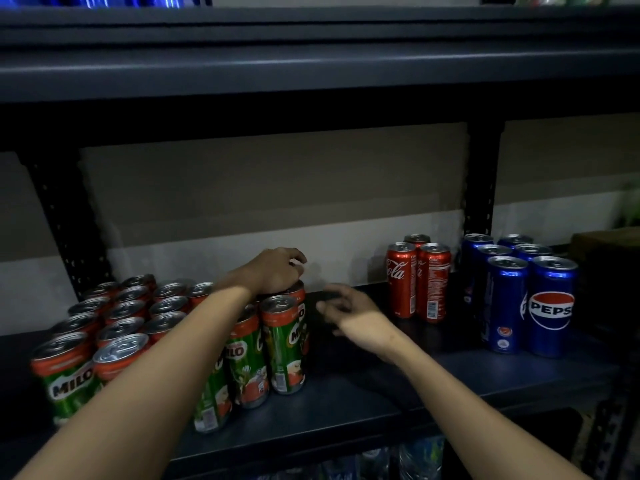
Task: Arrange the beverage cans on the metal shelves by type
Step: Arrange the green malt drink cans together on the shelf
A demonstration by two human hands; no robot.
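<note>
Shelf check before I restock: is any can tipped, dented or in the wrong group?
Nothing stands out. The Milo cans, Coca-Cola cans and Pepsi cans stand upright in separate groups. The left hand rests on a rear Milo can.

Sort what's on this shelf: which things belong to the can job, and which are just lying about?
Job:
Milo cans, left hand gripping the top of one
Coke cans
Pepsi cans
shelf
right hand, holding nothing

Lying about:
brown box at far right
bottles on the shelf below
</note>
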